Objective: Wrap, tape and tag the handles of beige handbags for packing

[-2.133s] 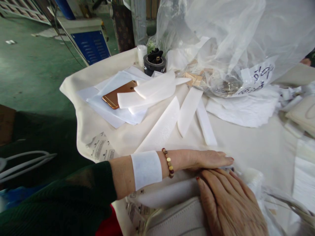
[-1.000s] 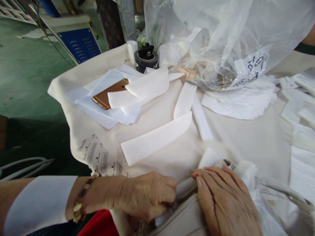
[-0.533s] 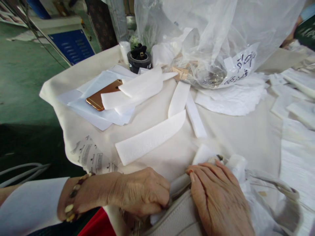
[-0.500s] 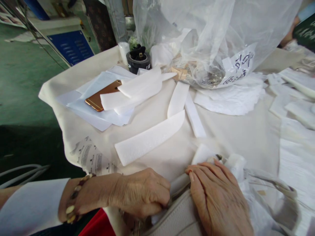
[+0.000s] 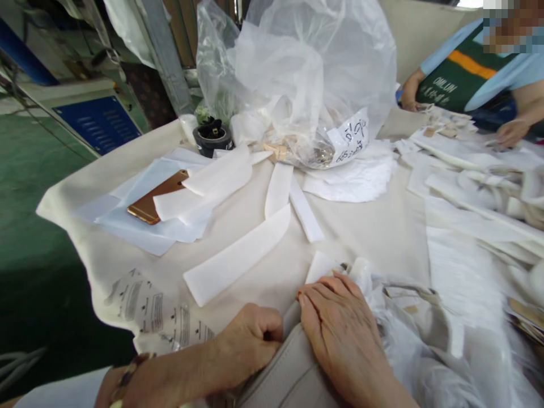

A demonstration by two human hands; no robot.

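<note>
We count one pale grey leather bag point(image 5: 284, 377), lying at the near edge of the table right under the two hands; its surface is smooth and faintly grained, and its far end disappears into crinkled clear wrapping point(image 5: 414, 351); the left hand point(image 5: 250, 343) is curled into a tight fist on the bag's left upper edge, while the right hand point(image 5: 340, 334) lies flat with fingers straight and together, pressing down on the bag and clasping nothing; just beyond the hands we count three loose white foam strips, a long curved one point(image 5: 238, 258) nearest, a shorter one point(image 5: 278, 187) and a narrow one point(image 5: 305, 212) behind it, all soft, matte and blunt-ended; a band of bare cream tablecloth point(image 5: 382, 238) stays open between those strips and the cluttered right side; to the left the cloth falls away over the table corner, with one printed sheet point(image 5: 157, 311) hanging near that edge; further out, one copper-coloured phone point(image 5: 155, 198) rests on thin white sheets, partly under more foam pieces; one black tape roll point(image 5: 212, 139) stands beside one big crumpled plastic sack point(image 5: 297, 85) bearing a handwritten label point(image 5: 348, 136); across the table a co-worker point(image 5: 463, 73) shows two hands among further white pieces.
</note>
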